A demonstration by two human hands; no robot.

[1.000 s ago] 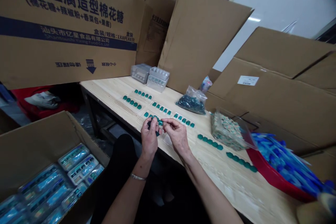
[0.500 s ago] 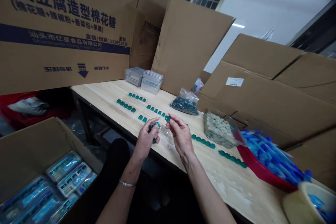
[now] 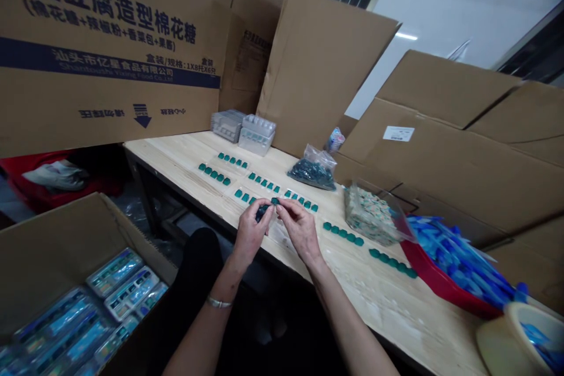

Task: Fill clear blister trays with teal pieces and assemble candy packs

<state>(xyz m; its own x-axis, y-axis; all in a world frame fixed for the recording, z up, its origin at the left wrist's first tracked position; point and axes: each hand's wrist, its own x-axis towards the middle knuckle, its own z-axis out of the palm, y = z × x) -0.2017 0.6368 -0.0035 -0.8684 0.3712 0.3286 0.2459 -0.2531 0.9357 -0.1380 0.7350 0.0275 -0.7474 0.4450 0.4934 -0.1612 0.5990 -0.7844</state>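
Over the surface [image 3: 379,294] near its edge, the left hand [image 3: 249,234] curls around dark pieces [image 3: 262,212] while the right hand [image 3: 301,230] pinches a green piece [image 3: 275,201] between both hands; a slack pinch could drop it

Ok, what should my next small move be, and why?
Perhaps lower the small green piece toward the table: your right hand seems to pinch it close to your left hand, which holds a dark clump, and rows of similar pieces lie there.

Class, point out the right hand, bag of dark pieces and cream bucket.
Right hand [image 3: 302,230], head view: its back.
Bag of dark pieces [image 3: 311,174], head view: filled lower part.
Cream bucket [image 3: 501,339], head view: outer wall.
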